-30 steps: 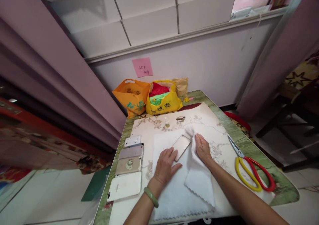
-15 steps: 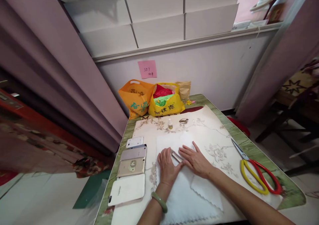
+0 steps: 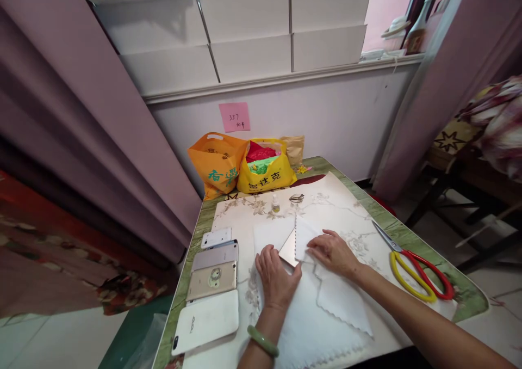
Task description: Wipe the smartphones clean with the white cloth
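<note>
A white cloth [image 3: 310, 325] with scalloped edges lies on the table, some of its corners folded in. Partly covered by a folded flap [image 3: 303, 237] is a flat pale-gold slab that looks like a phone [image 3: 289, 249]; only a triangular part of it shows. My left hand [image 3: 276, 276], with a green bangle above the wrist, grips the phone's near-left side between fingers and thumb. To its right, my right hand [image 3: 332, 252] has its fingers curled together on the flap's edge; the fingertips are partly hidden.
Several phones [image 3: 210, 320] lie in a row at left. Large scissors [image 3: 411, 265] with red and yellow handles rest at right. Beyond the cloth are a small bottle [image 3: 275, 203] and folded glasses [image 3: 297, 198]. An orange bag [image 3: 218, 165] and a yellow bag [image 3: 267, 176] stand at the back.
My right hand has gone from lying flat by the phone to gripping the flap, which now crosses the phone. More of the phone shows. The camera view has shifted slightly.
</note>
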Demonstrator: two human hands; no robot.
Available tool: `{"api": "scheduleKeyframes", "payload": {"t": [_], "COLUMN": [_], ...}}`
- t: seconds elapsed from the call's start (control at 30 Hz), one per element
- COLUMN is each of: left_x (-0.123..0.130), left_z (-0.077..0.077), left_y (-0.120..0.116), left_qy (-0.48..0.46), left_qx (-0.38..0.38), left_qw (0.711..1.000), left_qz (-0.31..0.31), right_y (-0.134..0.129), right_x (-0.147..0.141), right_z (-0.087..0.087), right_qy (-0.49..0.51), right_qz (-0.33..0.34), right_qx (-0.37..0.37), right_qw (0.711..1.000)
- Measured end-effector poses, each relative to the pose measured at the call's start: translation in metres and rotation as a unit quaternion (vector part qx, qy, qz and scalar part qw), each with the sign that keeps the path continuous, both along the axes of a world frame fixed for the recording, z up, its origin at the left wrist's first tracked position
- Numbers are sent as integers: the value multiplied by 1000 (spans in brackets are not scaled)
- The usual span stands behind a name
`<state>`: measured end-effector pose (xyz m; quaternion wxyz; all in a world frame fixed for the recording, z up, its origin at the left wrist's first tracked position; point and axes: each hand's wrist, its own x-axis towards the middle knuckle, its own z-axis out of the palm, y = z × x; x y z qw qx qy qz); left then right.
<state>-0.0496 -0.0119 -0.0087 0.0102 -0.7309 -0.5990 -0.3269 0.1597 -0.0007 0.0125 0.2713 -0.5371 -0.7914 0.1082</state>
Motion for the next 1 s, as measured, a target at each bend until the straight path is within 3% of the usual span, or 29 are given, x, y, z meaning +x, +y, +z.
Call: {"api": "scheduleKeyframes", "payload": {"t": [0.17, 0.43, 0.5, 0.6, 0.7, 0.77, 0.9, 0.93, 1.0], "left_x": [4, 3, 3, 3, 2, 0, -7, -8, -10], "left_z": [9, 6, 7, 10, 10, 9, 3, 1, -2], "left_y": [-7, -5, -5, -7, -7, -5, 3, 5, 7], "left_qy": [16, 29, 35, 53, 55, 33, -42, -51, -55], "left_qx": [10, 18, 18, 4, -13, -17, -32, -35, -34], "left_qw": [999, 997, 996, 998, 998, 999, 997, 997, 997], "left_qz": [42, 73, 75, 24, -39, -26, 49, 50, 38], "right_y": [10, 14, 17, 20, 23, 25, 29, 29, 27], "right_x": [-17, -23, -24, -27, -31, -34, -44, -48, -56], "right_z": [4, 4, 5, 13, 23, 26, 19, 14, 5], "right_qy": [-54, -112, -102, -16, 102, 116, 58, 51, 37], "right_qz": [-56, -60, -75, -112, -44, 8, -54, -43, 39], "right_qx": [-52, 50, 39, -6, -90, -112, -26, -6, 14], "right_qw": [996, 991, 991, 994, 990, 987, 996, 998, 998]}}
